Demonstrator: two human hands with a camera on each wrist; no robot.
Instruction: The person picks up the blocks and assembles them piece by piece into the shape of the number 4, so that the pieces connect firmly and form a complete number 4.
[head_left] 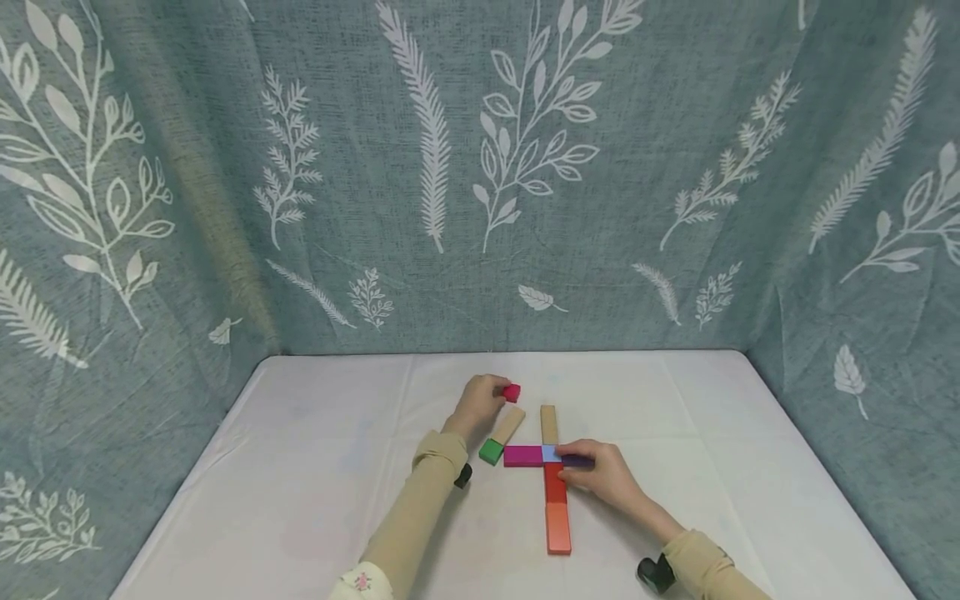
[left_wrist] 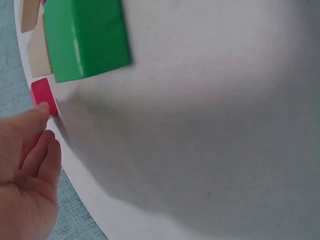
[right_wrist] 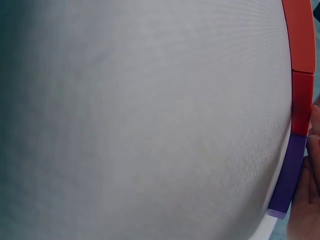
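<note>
My left hand [head_left: 480, 404] pinches a small pinkish-red block [head_left: 512, 392] between thumb and fingertips, close over the back of the table. Below it lie a tan block [head_left: 510, 425] and a green block [left_wrist: 90, 40], end to end on a slant. My right hand [head_left: 603, 475] holds a dark purple block [head_left: 579, 461] between index finger and thumb, partly covering it. The index fingertip is right at a light blue block [head_left: 551, 453]; the thumb tip is beside a red block [right_wrist: 302, 102]. A magenta block [head_left: 522, 456] adjoins the light blue one on the left.
Another tan block [head_left: 549, 424] extends upward from the light blue one. An orange block [head_left: 558, 529] continues the red one toward the front. A white cloth [head_left: 330, 483] covers the table, with a patterned blue-green curtain [head_left: 480, 308] behind and at both sides.
</note>
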